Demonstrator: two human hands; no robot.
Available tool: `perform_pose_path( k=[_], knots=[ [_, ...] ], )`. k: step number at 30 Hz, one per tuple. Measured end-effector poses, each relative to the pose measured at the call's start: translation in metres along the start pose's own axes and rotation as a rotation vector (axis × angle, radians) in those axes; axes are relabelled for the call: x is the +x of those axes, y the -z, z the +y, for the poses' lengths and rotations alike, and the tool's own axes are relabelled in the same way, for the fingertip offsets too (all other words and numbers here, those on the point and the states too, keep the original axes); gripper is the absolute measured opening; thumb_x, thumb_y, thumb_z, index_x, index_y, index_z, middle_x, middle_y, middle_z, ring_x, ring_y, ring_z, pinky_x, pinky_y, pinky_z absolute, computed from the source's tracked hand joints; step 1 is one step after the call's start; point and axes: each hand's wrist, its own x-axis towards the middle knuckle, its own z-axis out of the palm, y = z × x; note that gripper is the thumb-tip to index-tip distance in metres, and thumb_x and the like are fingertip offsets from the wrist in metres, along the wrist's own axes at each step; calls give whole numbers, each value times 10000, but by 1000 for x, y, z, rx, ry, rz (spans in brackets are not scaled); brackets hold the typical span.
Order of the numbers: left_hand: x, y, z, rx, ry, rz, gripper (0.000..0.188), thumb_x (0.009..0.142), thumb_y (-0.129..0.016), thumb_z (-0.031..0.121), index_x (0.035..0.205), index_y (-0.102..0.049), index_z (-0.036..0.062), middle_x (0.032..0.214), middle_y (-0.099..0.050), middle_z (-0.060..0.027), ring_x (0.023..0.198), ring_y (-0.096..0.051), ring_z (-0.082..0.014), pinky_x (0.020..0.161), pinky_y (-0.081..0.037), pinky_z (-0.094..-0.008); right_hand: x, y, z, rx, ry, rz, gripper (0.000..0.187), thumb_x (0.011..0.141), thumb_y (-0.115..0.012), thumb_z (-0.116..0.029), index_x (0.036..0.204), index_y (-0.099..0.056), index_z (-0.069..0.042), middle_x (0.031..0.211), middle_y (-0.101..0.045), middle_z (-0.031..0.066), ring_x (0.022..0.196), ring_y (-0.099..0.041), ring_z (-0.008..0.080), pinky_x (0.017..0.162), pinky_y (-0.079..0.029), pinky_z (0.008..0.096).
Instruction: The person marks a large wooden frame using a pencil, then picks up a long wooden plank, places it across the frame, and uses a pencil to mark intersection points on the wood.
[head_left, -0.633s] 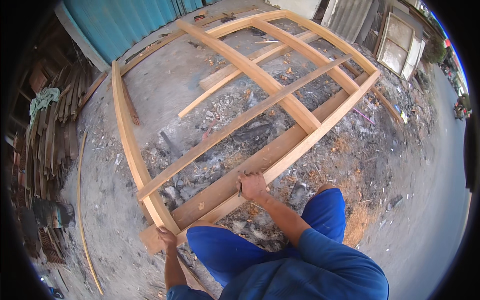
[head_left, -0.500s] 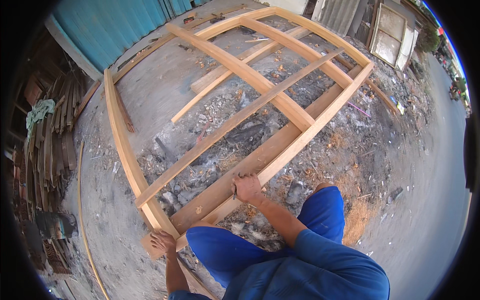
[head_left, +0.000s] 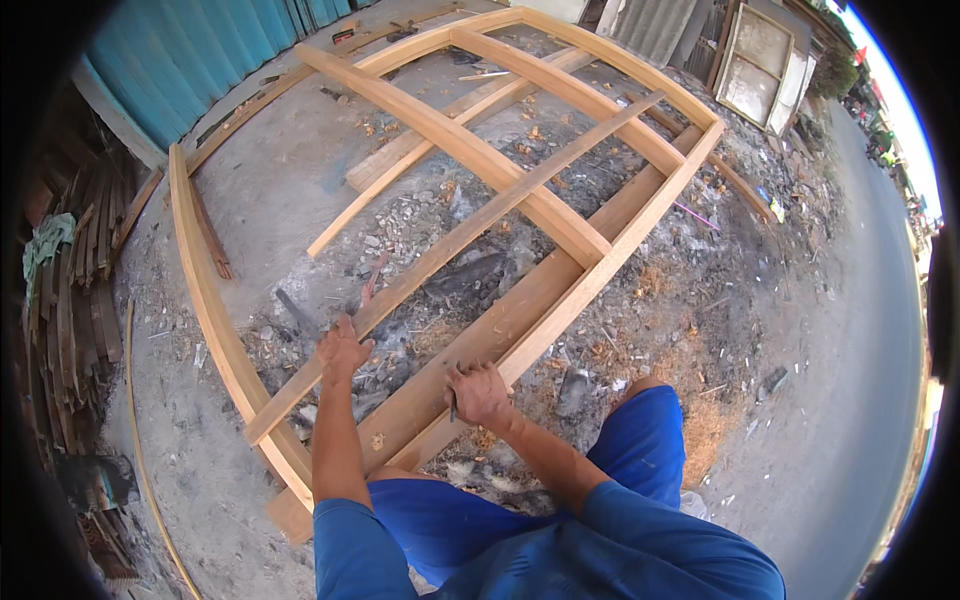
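Note:
A large frame of pale timber lies on the ground before me, with curved outer rails and crossing bars. Across it runs a thin, darker wooden strip [head_left: 440,253], resting diagonally on the frame. My left hand [head_left: 343,352] is over the lower part of this strip, fingers on its far side and thumb on its near side, so it appears closed on it. My right hand [head_left: 482,396] rests at the near rail [head_left: 625,240], fingers curled round a thin dark tool [head_left: 453,404] whose kind is unclear. Below that rail lies a wide brown plank [head_left: 500,325].
Stacked old boards [head_left: 75,310] stand at the left, a green cloth [head_left: 47,243] on them. A thin pole [head_left: 140,430] lies nearby. Blue corrugated sheeting [head_left: 200,70] rises behind. An old framed panel [head_left: 757,65] leans at the far right, beside a road [head_left: 880,310].
My left hand has left the frame's near left corner and moved forward and right onto the thin strip. My right hand stays at the near rail with the tool. The view has shifted slightly.

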Motion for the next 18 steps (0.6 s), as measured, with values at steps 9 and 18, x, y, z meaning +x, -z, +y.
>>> perform_pose_path(
  k=[9, 18],
  knots=[
    [-49, -14, -11, -36, -140, 114, 538, 730, -708, 305, 1242, -662, 146, 1045, -746, -218, 1033, -715, -401, 923, -555, -505, 2, 6, -3, -13, -26, -82, 419, 938, -553, -339, 1246, -646, -70, 1001, -748, 184, 1062, -666, 331, 1004, -417, 498],
    [-168, -5, -108, -104, 175, 122, 511, 733, -705, 330, 1208, -674, 143, 1057, -747, -224, 1036, -712, -415, 918, -561, -515, 2, -3, -4, -11, 48, 114, 226, 880, -620, -313, 981, -648, -113, 859, -719, 168, 916, -692, 362, 863, -456, 498]
  ],
)
